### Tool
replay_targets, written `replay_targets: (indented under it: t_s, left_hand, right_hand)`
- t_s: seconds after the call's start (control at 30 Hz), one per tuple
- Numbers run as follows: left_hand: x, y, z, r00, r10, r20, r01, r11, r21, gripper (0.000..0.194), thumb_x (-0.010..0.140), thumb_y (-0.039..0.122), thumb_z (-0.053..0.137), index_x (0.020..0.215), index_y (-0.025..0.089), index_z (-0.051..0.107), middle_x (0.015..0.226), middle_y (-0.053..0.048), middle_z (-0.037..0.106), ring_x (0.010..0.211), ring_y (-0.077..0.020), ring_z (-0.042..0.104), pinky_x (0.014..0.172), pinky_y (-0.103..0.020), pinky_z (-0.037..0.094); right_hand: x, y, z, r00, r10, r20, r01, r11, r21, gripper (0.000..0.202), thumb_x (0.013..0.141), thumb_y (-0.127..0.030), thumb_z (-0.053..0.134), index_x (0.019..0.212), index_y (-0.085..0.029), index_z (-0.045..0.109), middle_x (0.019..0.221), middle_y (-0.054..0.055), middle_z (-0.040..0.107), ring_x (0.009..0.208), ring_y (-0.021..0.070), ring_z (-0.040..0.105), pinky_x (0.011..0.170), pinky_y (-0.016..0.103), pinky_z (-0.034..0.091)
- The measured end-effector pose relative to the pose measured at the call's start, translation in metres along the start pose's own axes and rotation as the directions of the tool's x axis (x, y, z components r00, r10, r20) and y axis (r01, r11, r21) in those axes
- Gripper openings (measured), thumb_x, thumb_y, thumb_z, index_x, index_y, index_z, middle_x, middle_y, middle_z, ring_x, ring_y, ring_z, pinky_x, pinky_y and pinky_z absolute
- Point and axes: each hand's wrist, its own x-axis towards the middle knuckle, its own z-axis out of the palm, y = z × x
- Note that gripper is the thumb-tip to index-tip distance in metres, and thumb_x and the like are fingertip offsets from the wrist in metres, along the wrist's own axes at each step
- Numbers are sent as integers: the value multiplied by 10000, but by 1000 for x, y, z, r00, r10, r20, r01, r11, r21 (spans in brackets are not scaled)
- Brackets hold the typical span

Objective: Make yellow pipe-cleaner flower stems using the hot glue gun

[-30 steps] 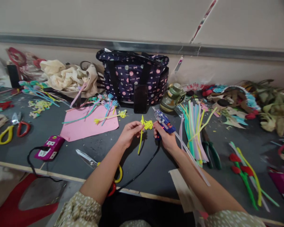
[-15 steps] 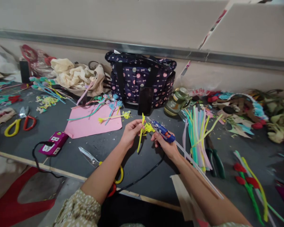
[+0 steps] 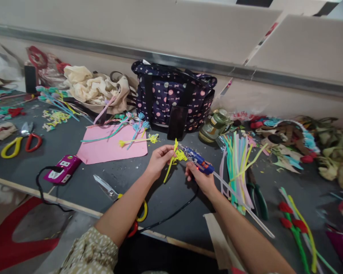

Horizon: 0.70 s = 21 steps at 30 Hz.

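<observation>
Two items held. Left hand [image 3: 161, 159] pinches yellow pipe cleaner [image 3: 168, 171], thumb to fingers; right hand [image 3: 200, 178] wraps blue glue gun [image 3: 199, 163], tip close to the pipe cleaner, clear glue stick [image 3: 258, 220] out the back. Both over mid-tabletop [image 3: 171, 205], dark gray, wood-edged. Printed bag [image 3: 168, 93] behind, pale wall [image 3: 131, 23] beyond. Pipe cleaner: slim, tilted, lower end free, yellow clippings [image 3: 180, 155] beside it.

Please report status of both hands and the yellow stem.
Left hand: pinching yellow stem. Right hand: gripping blue glue gun, nozzle close to stem. Scissors partly under left forearm.
</observation>
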Motion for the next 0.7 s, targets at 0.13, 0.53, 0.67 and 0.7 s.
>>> replay_targets:
  t_s: [0.13,0.53,0.67,0.7]
  left_hand:
    - [0,-1,-1,1000,-11,14,11,1000,9,330,738,396,707,959,151,689,719,-35,642,559,-89,496,500,-209,343]
    - [-1,-1,-1,1000,-13,8,13,1000,7,306,742,383,706,944,153,685,708,-33,636,555,-87,493,494,-206,338]
    - [-1,0,0,1000,-13,8,13,1000,8,297,738,377,711,936,157,690,706,-30,638,558,-89,497,498,-208,339]
    - [-1,0,0,1000,-10,9,9,1000,7,295,740,375,711,939,159,691,707,-30,639,563,-90,500,499,-208,340]
  right_hand:
    - [0,2,2,999,37,-26,-36,999,19,384,692,-527,725,650,-164,606,509,-10,578,383,93,517,369,198,439]
    - [0,5,1,999,27,-29,-27,999,19,379,685,-515,732,634,-167,592,481,-29,541,377,86,498,365,194,458]
    - [0,5,0,999,25,-21,-25,1000,-3,377,696,-510,726,624,-169,584,477,-32,540,374,85,498,367,193,457]
    - [0,5,0,999,30,-22,-30,1000,-6,378,695,-514,725,626,-169,586,477,-33,538,375,87,498,368,197,460]
